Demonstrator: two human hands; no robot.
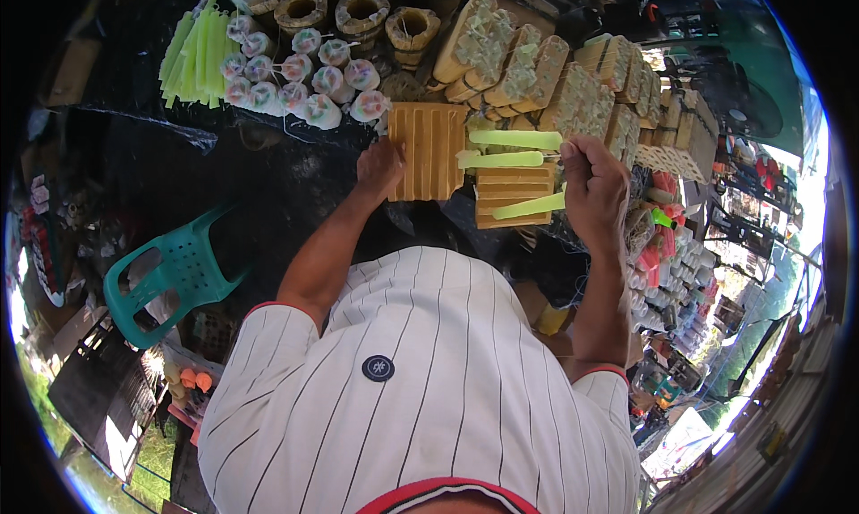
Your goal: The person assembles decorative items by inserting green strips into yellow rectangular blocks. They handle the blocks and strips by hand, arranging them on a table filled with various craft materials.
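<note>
My left hand [381,167] is closed on the left edge of a grooved wooden mould half [427,152], its long channels facing up. To its right, a second grooved mould half [514,183] lies with pale green candles on and over it. My right hand [593,178] is closed, thumb and fingers pinched at the right end of the upper green candle [514,139]. A middle candle [506,159] lies just below that one. The lower candle [530,206] slants across the mould half, its right end close to my right wrist.
Wax-covered wooden moulds [528,67] are stacked beyond my hands. Hollow wooden cylinders [301,11] stand at the back, behind white-wrapped bundles [291,93]. Pale green sticks [195,53] are heaped at far left. A green plastic chair [174,281] is at my left; candle-like pieces [676,272] crowd the right.
</note>
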